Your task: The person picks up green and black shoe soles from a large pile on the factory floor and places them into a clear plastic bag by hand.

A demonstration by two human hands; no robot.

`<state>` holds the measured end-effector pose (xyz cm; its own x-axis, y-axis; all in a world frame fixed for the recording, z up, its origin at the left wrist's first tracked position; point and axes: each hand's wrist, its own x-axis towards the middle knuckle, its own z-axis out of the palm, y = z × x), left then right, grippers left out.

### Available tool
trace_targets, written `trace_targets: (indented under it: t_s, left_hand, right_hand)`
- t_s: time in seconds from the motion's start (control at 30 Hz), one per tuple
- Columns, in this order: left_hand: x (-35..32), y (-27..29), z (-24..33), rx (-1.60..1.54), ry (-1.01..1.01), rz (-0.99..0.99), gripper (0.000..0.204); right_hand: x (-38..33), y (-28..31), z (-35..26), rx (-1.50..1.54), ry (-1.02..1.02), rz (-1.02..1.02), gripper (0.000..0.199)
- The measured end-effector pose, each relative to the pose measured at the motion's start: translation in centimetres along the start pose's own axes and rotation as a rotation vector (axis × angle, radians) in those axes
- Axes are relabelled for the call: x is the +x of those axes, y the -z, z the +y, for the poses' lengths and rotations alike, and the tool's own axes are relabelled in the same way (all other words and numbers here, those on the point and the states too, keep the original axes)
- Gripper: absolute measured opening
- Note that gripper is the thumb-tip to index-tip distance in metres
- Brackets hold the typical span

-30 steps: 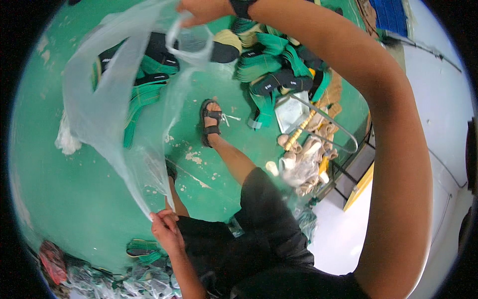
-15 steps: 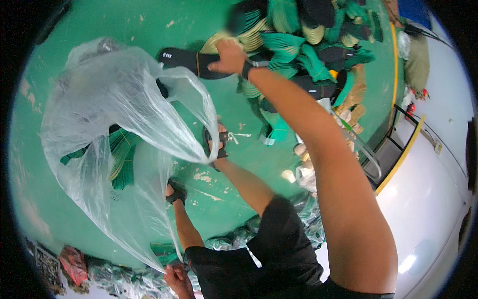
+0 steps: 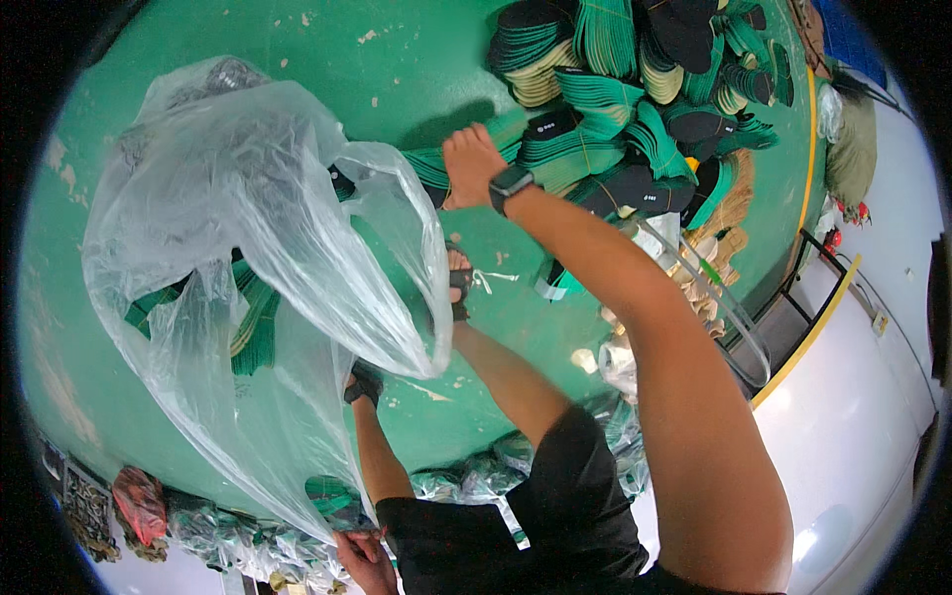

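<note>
A worn green floor (image 3: 416, 45) spreads beneath a person at work. Across its left side billows a large clear plastic bag (image 3: 258, 188), slack and creased, its loose upper edge drooping in front of the person's lower legs. A broad pile of insoles (image 3: 601, 104), green, black and cream, covers the floor at upper right, many of them tied in bundles. Black shorts (image 3: 565, 496) fill the lower middle. More green insoles (image 3: 256, 337) show at the bag; whether they lie inside it or behind it cannot be told. Just to the right of the bag, beside the pile, is a single green bundle (image 3: 426, 164), with the right hand (image 3: 472, 167) grasping it, fingers wrapped over the top. A red bag (image 3: 141, 504) sits at lower left, near a row of clear packages (image 3: 213, 534). At the lower edge, the left hand (image 3: 365, 557) pinches the bag's near edge between curled fingers. A dark sandal (image 3: 367, 384) covers the left foot. Smallest is a black watch (image 3: 510, 182) on the right wrist.
</note>
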<state>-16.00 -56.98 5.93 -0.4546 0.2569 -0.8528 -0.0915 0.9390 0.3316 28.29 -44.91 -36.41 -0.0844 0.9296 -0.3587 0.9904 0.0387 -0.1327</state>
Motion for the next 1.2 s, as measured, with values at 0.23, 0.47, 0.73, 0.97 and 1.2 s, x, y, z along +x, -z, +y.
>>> trace_targets:
  t_s: [0.23, 0.47, 0.73, 0.97, 1.2]
  left_hand:
    - [0.5, 0.4, 0.8, -0.079, 0.087, -0.001, 0.040]
    - [1.6, 2.1, -0.1, -0.105, -0.197, -0.374, 0.045]
    - [1.0, 3.7, 2.5, -0.238, -0.164, -0.434, 0.058]
    - [1.6, 4.9, 1.9, -0.118, -0.262, -0.530, 0.065]
    - [2.9, 7.2, 1.1, -0.134, -0.323, -0.504, 0.067]
  right_hand:
    - [-1.1, 0.2, -7.2, 0.178, -0.705, 0.135, 0.091]
    - [-6.2, 1.8, -8.3, 0.565, -0.883, -0.057, 0.085]
    - [-25.6, 21.6, -23.9, 2.010, -0.858, 0.243, 0.048]
    - [-18.1, 27.5, -32.4, 2.198, -0.542, -0.120, 0.052]
    - [-8.6, 26.6, -35.3, 2.202, -0.465, -0.447, 0.058]
